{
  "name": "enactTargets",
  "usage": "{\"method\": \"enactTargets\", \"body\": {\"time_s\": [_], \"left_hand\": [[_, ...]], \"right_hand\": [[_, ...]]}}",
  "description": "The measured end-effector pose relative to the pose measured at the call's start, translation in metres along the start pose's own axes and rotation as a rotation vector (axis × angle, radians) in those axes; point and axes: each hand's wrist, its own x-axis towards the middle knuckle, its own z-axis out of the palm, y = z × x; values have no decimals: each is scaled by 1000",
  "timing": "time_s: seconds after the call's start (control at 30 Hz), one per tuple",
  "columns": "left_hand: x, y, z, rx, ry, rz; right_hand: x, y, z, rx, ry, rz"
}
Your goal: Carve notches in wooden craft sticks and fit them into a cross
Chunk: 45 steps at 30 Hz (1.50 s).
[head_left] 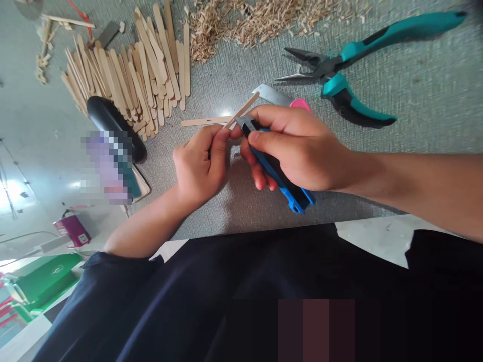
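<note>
My left hand (199, 163) pinches a thin wooden stick (243, 108) that points up and to the right. My right hand (298, 146) is wrapped round a blue and black utility knife (281, 178), whose tip meets the stick near my left fingertips. Both hands hover over a grey mat (415, 90). A second flat stick (206, 121) lies on the mat just behind my left hand.
A pile of wooden sticks (132, 75) lies at the back left, with wood shavings (264, 20) behind. Teal-handled pliers (350, 70) rest at the back right. A metal ruler with a pink end (281, 98) sits behind my right hand. A black rounded object (113, 123) lies left.
</note>
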Motion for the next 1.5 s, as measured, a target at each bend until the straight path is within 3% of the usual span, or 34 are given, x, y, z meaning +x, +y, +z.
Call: {"method": "enactTargets", "body": {"time_s": [0.33, 0.73, 1.2, 1.5], "left_hand": [[-3, -2, 0, 160, 1, 90], [-1, -3, 5, 44, 41, 149], [-1, -8, 6, -38, 7, -133], [0, -4, 8, -34, 31, -69]], "right_hand": [[-5, 1, 4, -66, 55, 11], [-2, -2, 3, 104, -69, 120], [1, -1, -1, 112, -28, 51], [1, -1, -3, 32, -25, 4]]}}
